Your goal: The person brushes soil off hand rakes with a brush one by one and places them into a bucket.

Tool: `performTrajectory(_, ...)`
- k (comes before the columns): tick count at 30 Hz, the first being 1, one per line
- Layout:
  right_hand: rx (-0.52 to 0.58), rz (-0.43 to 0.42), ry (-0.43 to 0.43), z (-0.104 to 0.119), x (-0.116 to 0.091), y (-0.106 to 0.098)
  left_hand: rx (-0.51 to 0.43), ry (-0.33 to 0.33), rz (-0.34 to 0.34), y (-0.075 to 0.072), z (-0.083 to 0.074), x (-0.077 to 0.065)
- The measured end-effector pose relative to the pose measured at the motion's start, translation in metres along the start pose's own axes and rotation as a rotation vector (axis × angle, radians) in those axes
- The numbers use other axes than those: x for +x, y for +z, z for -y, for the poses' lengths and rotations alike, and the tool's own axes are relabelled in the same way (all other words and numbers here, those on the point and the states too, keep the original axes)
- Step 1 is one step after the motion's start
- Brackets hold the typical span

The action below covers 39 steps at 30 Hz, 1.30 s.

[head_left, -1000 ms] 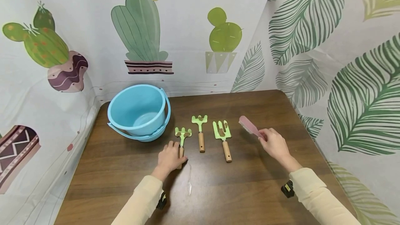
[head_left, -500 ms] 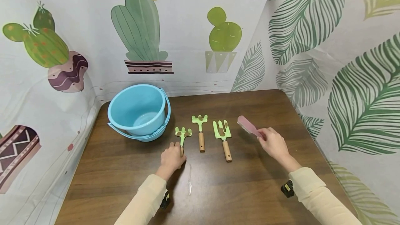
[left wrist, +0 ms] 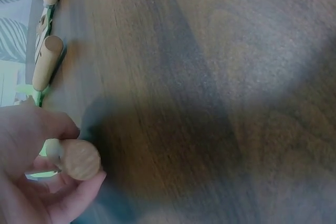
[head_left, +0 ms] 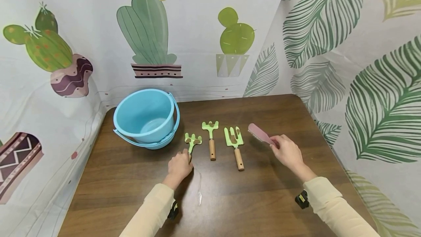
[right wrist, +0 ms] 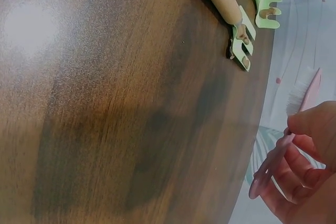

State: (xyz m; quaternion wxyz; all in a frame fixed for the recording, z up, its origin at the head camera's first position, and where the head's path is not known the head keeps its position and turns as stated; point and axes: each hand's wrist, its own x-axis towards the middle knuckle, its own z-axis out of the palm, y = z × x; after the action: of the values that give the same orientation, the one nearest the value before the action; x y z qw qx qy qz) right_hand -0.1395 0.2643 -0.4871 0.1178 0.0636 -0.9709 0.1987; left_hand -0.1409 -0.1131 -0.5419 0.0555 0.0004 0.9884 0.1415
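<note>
My left hand (head_left: 180, 165) grips the wooden handle of a small green garden rake (head_left: 193, 140) with brown smudges on its head. In the left wrist view, thumb and fingers curl round the handle's round end (left wrist: 81, 160). At the right, my right hand (head_left: 288, 153) holds a pink brush (head_left: 258, 132) by its handle, bristles facing down, above the table. The right wrist view shows the fingers wrapped round the brush handle (right wrist: 273, 161). Between the hands lie a second green rake (head_left: 211, 140) and a green hand fork (head_left: 235, 145), both wooden-handled and smudged brown.
A light blue bucket (head_left: 144, 114) stands at the back left, its handle hanging over the near side. The brown wooden table (head_left: 250, 200) meets a printed cloth backdrop (head_left: 197, 46) at the back. A thin clear strip (head_left: 199, 196) shows on the tabletop.
My left fingers have closed round the rake's handle, and the hand has shifted slightly right. The rake has tilted a little. The brush has moved slightly left in my right hand.
</note>
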Motion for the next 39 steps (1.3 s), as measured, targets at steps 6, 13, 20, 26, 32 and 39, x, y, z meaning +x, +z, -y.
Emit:
performTrajectory(6,0.006,-0.009,-0.012,0.000,0.000,0.002,0.021,-0.028,-0.001,0.001,0.001,0.001)
performTrajectory(13,0.015,-0.005,-0.009,0.000,-0.001,0.003,0.019,-0.061,-0.001,-0.001,0.002,0.001)
performTrajectory(20,0.012,-0.015,-0.002,0.000,-0.001,0.006,0.033,-0.076,-0.011,-0.003,0.004,0.001)
performTrajectory(26,0.012,-0.025,-0.013,0.000,-0.001,0.008,0.027,-0.098,-0.012,-0.003,0.006,0.002)
performTrajectory(32,0.017,-0.025,-0.020,0.001,-0.003,0.009,0.037,-0.104,0.013,-0.003,0.007,0.002)
performTrajectory(39,0.034,-0.055,-0.038,0.003,-0.003,0.012,0.026,-0.109,0.022,-0.009,0.008,0.002)
